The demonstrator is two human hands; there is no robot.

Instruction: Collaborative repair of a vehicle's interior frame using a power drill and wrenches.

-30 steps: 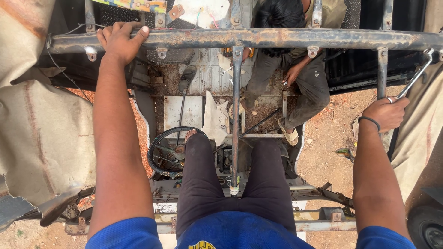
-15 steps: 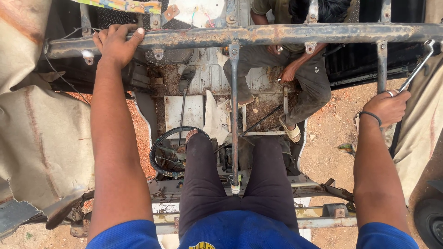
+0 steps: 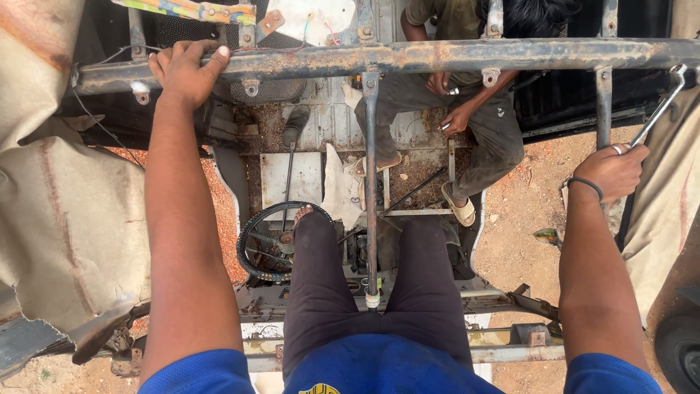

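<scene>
Left hand (image 3: 184, 71): upper left, your fingers curled over the rusty crossbar (image 3: 408, 57).
Right hand (image 3: 616, 171): right edge, fingers wrapped round a wrench (image 3: 660, 106) (shaft slanting up).

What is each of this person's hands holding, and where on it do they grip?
The left hand grips the rusty horizontal frame bar near its left end. The right hand holds a metal wrench by the lower end of its handle.
</scene>
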